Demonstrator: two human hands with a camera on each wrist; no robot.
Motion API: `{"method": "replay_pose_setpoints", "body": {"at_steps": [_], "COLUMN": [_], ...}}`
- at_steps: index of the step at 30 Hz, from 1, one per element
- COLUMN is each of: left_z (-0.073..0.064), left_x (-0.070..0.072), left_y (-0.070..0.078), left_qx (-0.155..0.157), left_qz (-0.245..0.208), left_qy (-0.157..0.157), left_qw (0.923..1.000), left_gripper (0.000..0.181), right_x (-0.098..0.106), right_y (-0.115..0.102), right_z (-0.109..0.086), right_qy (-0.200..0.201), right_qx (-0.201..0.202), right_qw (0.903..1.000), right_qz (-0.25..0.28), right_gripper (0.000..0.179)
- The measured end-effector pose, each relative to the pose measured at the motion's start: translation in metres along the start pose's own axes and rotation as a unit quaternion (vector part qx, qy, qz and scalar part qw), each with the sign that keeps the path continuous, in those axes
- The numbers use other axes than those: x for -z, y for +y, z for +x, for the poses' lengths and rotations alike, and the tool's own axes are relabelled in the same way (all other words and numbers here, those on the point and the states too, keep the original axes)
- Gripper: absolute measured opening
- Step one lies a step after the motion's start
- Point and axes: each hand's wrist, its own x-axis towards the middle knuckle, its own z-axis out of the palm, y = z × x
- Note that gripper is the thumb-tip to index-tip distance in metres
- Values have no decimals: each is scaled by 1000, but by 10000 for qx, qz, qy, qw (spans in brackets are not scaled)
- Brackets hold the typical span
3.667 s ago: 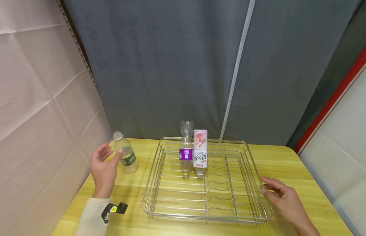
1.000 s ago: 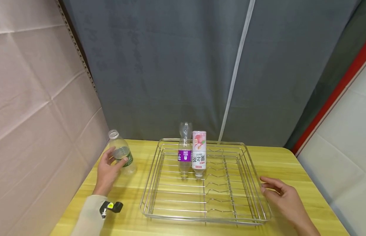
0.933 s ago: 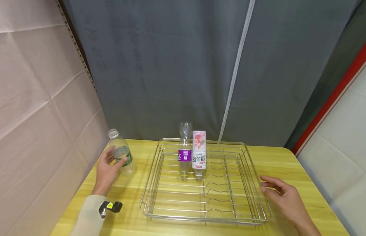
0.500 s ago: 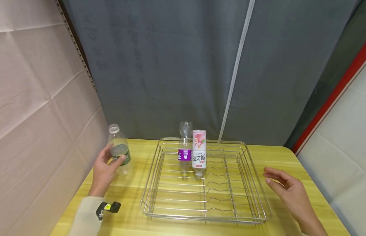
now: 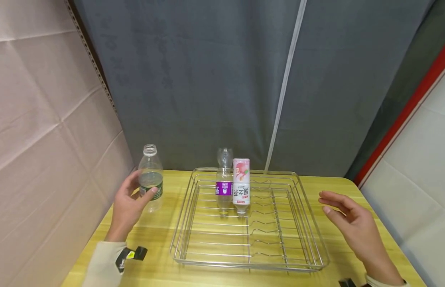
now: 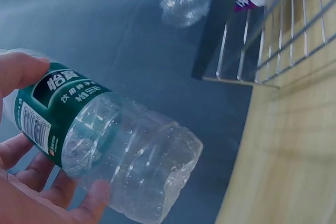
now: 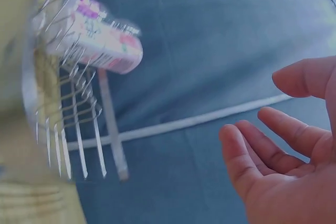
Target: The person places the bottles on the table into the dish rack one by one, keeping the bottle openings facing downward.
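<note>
My left hand (image 5: 127,207) grips a clear plastic bottle (image 5: 150,175) with a green label, thumb on one side and fingers round the other. The bottle is capless and upright, left of the wire rack. Its ridged base (image 6: 163,177) shows plainly in the left wrist view. My right hand (image 5: 357,223) hovers off the rack's right side, fingers loosely bent and holding nothing. In the wire rack (image 5: 249,265) two bottles stand upside down side by side: a clear one (image 5: 224,188) with a purple label and a white-and-pink one (image 5: 241,183) with a peach picture.
The rack stands on a yellow wood-grain table (image 5: 161,239). A grey curtain (image 5: 201,87) hangs right behind the table. Pale cloth (image 5: 46,151) walls the left side, and a white panel (image 5: 423,167) with a red edge stands on the right.
My left hand has closed round the green-labelled bottle, straightened it and shifted it slightly right. My right hand has moved up and away from the rack's right rim.
</note>
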Motion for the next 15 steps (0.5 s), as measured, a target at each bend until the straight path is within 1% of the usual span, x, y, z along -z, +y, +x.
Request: {"method": "replay_pose_setpoints", "body": {"at_steps": [4, 5, 10, 15], "left_z": [-3, -3, -5, -7], "left_x": [-2, -3, -8, -15], "left_y": [15, 19, 37, 54], "left_qx": [-264, -354, -714, -952], "left_qz": [345, 406, 563, 752], "left_qy": [-188, -246, -554, -855], "left_qw": [9989, 9982, 9943, 9889], "left_gripper": [73, 73, 72, 71], "right_x": [-6, -8, -20, -31], "right_y": [-14, -16, -29, -43], "right_z": [3, 4, 8, 14], "right_qy": [-53, -80, -146, -225], "right_qx": [182, 228, 390, 441], "right_qw": [9998, 9997, 9991, 9987], "right_qz": [-25, 70, 101, -71], "right_gripper": [41, 41, 40, 40]}}
